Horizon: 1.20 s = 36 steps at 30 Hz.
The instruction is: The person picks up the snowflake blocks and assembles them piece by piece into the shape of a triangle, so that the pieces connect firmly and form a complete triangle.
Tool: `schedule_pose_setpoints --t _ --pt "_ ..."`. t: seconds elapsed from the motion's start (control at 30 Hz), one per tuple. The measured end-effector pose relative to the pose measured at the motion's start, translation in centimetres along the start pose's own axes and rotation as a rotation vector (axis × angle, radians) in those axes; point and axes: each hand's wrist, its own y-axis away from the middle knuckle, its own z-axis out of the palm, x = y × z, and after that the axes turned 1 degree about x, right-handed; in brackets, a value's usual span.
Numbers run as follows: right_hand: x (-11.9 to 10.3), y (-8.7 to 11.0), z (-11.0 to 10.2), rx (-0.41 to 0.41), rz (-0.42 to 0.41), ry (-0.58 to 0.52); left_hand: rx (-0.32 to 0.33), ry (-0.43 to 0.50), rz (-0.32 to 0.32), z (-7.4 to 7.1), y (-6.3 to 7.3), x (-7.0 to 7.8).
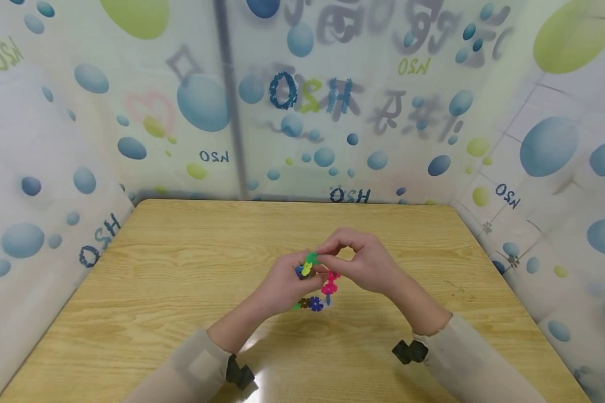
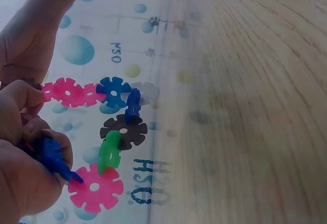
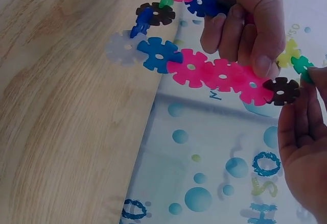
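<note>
A chain of slotted plastic snowflake discs, with pink discs [image 3: 222,75] among blue, brown and clear ones, hangs in a loop between both hands. My left hand [image 1: 281,282] grips it at a dark blue disc [image 3: 200,2], its fingers curled. My right hand [image 1: 365,262] pinches a green disc [image 1: 313,258] between thumb and fingers. Next to that sits a yellow disc [image 1: 306,269], and a brown disc [image 3: 282,91] ends the pink row by the right fingertips. A clear disc [image 3: 126,47] hangs at the loop's far side. Fingers partly hide where the pieces join.
The wood-grain table [image 1: 191,240] lies under both hands. Around its back and sides hangs a pale curtain [image 1: 262,151] printed with blue and green bubbles. A black clip-like piece [image 1: 410,351] sits at the right cuff, and a similar dark piece [image 1: 239,373] at the left cuff.
</note>
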Motion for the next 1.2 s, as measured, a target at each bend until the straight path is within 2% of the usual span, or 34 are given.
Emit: schedule_pose_setpoints --t 0.17,0.33,0.57,0.83,0.93,1.07,1.13,1.2 --pt "0.1 -0.2 0.2 -0.014 -0.003 -0.009 -0.011 -0.024 0.03 0.0 0.1 0.0" --pt "0.2 -0.2 0.4 0.005 -0.081 0.025 -0.012 -0.045 0.033 0.0 0.1 0.0" --pt "0.2 -0.2 0.6 0.043 -0.175 0.083 -0.016 -0.024 0.027 -0.1 0.0 0.1" --pt "0.3 -0.2 0.8 0.048 -0.183 0.087 -0.014 -0.01 0.011 -0.3 -0.2 -0.2" --pt "0.5 0.1 0.6 0.078 -0.117 0.092 0.025 -0.025 -0.001 -0.6 -0.1 -0.2" --pt "1.2 1.2 0.1 0.133 0.067 0.035 0.085 -0.013 -0.014 -1.0 -0.1 0.0" --pt "1.7 1.8 -0.1 0.137 0.166 -0.01 0.098 0.015 -0.013 -1.1 0.0 0.2" --pt "2.1 2.3 -0.1 0.123 0.223 -0.045 0.1 0.03 -0.008 -1.2 0.0 0.3"
